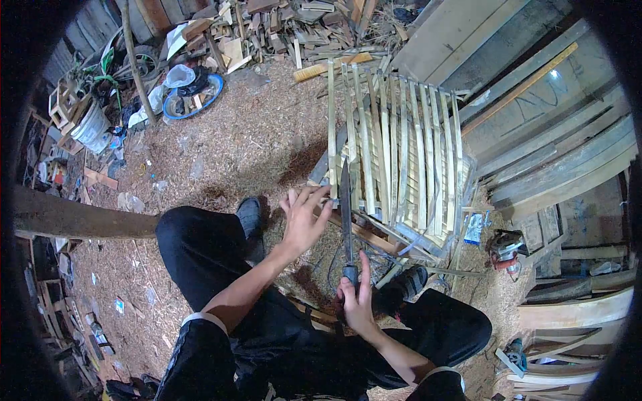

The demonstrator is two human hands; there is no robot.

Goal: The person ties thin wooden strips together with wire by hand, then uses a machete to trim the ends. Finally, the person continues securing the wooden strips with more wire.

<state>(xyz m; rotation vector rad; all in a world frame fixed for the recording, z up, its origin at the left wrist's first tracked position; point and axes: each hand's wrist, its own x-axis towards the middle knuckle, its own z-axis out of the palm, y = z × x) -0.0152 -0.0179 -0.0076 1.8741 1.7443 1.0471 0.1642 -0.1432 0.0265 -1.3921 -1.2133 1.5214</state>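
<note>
Long knife (pixel 346 217): scene centre, blade pointing far, beside the leftmost slat (pixel 332 123).
Right hand (pixel 358 306): grips the handle (pixel 350 273), forefinger extended; a loose hold could let the blade twist.
Left hand (pixel 304 220): open, fingers spread left of the blade; a slip could cut them.
Slat stack (pixel 426 140): far right, loose-looking strips could shift if knocked.

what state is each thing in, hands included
Left hand: empty, fingers spread
Right hand: closed on the knife handle, index finger extended
Knife: blade bare, pointing away from the person
Slats: laid side by side, gaps between some
Blue basin: loaded with odds and ends
Wood scraps: heaped loosely
</note>
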